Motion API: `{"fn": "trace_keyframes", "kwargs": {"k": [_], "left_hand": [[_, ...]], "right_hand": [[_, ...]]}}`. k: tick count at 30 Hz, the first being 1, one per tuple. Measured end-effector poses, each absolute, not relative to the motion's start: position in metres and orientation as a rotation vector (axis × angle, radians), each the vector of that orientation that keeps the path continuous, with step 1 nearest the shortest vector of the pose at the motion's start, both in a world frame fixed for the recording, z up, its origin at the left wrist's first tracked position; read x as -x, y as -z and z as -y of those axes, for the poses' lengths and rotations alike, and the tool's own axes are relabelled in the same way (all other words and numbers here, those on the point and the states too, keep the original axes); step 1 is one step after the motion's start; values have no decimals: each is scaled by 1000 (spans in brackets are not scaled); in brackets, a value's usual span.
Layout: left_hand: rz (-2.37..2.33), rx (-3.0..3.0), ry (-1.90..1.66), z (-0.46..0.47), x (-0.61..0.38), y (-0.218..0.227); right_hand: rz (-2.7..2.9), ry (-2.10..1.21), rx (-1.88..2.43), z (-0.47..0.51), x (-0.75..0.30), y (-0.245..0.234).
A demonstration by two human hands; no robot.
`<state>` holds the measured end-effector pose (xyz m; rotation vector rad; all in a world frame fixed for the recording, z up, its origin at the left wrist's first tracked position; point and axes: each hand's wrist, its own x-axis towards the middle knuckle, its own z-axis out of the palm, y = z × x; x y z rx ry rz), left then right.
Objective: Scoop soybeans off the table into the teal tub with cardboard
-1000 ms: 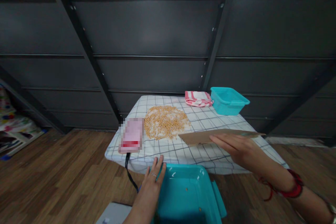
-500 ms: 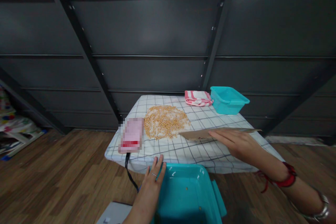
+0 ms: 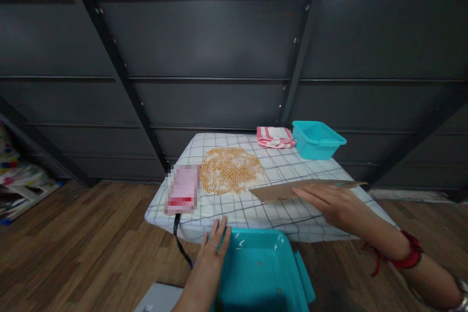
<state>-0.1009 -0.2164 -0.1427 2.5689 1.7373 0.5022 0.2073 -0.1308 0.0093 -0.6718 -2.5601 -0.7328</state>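
Observation:
My right hand (image 3: 325, 200) grips a flat piece of brown cardboard (image 3: 272, 191), held slantwise over the right part of the cloth. Its left tip is close to the right edge of a spread of round yellow beans (image 3: 232, 170) mixed with fine white grains. With fingers stretched out and a ring on one, my left hand (image 3: 212, 248) lies at the left rim of a large turquoise tub (image 3: 256, 258), by the table's front edge. A few stray bits lie on the tub's bottom. The thumb of my left hand is hidden.
A white checked cloth (image 3: 288, 214) covers the table. A smaller turquoise basket (image 3: 317, 148) and a folded pink-striped towel (image 3: 275, 137) stand at the back right. To the left lies a blurred pink packet (image 3: 183, 187) with a black strap (image 3: 178, 236). A grey metal wall (image 3: 208, 34) rises behind.
The cardboard has tilted a little so that more of its face shows, and my right hand has shifted slightly with it. My left hand and the beans look unchanged.

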Motion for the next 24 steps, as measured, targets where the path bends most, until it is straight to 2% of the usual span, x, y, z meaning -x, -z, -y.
{"fn": "trace_keyframes", "kwargs": {"k": [8,14,24], "left_hand": [[-1734,-2542,-464,219,100,138],[-1724,-2553,-485,217,100,142],[-1743,-2567,-495,217,100,140]], "right_hand": [[2530,884,645,124,-203,-8],[2535,786,628,136,-203,-11],[2547,825,619,134,-200,0]]}}
